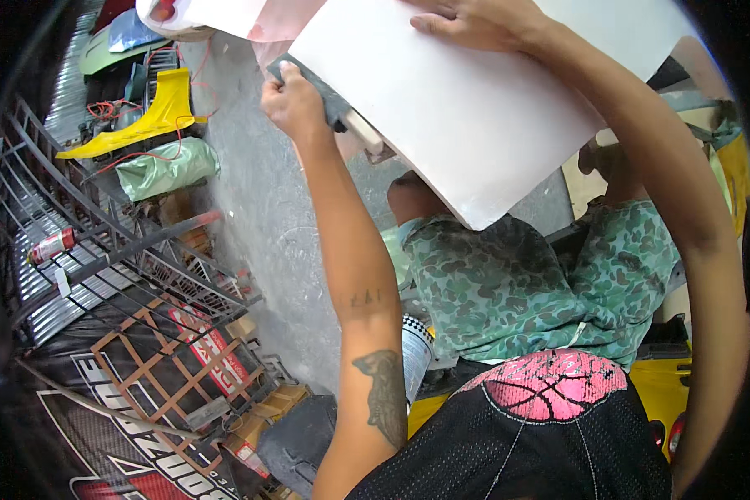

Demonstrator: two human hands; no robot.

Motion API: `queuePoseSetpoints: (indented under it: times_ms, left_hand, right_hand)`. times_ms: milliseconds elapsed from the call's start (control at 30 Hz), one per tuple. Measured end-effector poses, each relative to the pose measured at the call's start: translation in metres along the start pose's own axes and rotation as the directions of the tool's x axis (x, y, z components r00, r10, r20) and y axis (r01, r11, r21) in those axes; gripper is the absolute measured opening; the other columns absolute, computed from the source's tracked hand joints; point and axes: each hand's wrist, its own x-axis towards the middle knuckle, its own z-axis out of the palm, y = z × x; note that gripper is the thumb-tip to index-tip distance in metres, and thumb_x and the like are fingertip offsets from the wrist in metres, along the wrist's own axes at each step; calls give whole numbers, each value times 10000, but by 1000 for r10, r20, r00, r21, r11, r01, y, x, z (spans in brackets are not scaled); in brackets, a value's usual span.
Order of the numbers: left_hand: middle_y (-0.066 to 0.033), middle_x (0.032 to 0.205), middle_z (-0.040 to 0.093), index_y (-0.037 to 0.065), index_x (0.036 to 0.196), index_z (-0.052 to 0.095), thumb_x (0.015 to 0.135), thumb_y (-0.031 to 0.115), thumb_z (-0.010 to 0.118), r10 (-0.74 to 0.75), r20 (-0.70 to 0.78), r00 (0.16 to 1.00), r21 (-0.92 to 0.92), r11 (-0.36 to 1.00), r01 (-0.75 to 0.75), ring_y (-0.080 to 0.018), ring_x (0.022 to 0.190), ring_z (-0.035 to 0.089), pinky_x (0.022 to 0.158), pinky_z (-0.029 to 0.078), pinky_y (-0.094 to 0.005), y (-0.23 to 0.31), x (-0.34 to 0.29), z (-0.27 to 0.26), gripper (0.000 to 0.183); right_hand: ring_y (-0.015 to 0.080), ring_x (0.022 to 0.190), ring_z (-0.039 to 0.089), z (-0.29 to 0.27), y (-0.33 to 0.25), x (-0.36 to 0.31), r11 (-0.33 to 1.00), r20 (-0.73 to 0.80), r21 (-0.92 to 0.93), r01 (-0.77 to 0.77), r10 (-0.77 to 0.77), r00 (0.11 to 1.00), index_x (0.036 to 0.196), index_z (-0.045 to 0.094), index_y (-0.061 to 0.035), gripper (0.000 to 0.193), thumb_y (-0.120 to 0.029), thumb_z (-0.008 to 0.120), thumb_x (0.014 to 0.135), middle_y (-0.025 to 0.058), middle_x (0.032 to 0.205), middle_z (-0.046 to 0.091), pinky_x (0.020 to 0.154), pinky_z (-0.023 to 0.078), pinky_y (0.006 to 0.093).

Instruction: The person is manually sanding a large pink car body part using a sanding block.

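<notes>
A white, smooth panel lies tilted across my lap, its near corner over my knees. At its left edge, my left hand is closed on a dark grey sheet that looks like sandpaper, thumb on top. The sheet lies along the panel's edge, and part of it is hidden by my fingers. Farther right, my right hand rests on the panel's top face with its fingers stretched out; the picture's upper edge cuts off part of it. A pale block-like piece shows below the panel's left edge.
Left on the grey concrete floor lie a yellow fender-like part, a pale green bag and red cord. A black metal rack holds a red can. Cardboard boxes and a patterned tub stand close by.
</notes>
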Motion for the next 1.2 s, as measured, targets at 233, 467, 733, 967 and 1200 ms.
queuePoseSetpoints:
  times_ms: [233,467,733,967,1200]
  left_hand:
    - [-80,869,637,-61,918,619,1007,217,593,29,36,999,135,990,-33,-165,718,556,671,482,-340,-8,-53,-10,293]
    - [-112,888,658,-39,818,588,1004,239,609,239,-16,971,162,959,-234,-179,741,574,691,485,-340,-42,-63,-9,335]
    - [-87,826,620,-51,825,564,1018,244,594,39,43,998,42,998,-41,-163,738,538,672,462,-348,-13,-11,-5,354]
    - [-87,859,652,-38,933,630,1025,200,578,-31,12,999,5,999,31,-178,753,593,698,491,-348,6,-19,-3,260]
    - [-74,865,662,-30,931,632,1022,205,570,-3,-9,1000,-85,996,3,-182,749,599,700,496,-352,-36,-90,-6,260]
  right_hand:
    - [355,1104,677,-8,1,-9,999,29,-26,-31,32,999,1471,572,-198,594,-528,460,991,184,1219,710,974,431,546]
    - [360,1090,683,20,11,-12,995,-89,-96,-21,13,996,1474,564,-199,591,-530,458,996,201,1219,708,958,431,546]
    - [357,1097,681,6,3,-2,1000,-12,3,-28,28,1000,1485,555,-206,606,-547,450,995,194,1209,709,970,419,557]
    - [334,1161,660,-7,-1,1,999,53,23,-48,47,998,1489,554,-204,616,-554,446,994,192,1268,689,989,401,556]
    - [355,1154,653,7,8,-12,995,15,-85,-61,62,998,1492,552,-207,622,-562,443,994,193,1273,685,995,394,554]
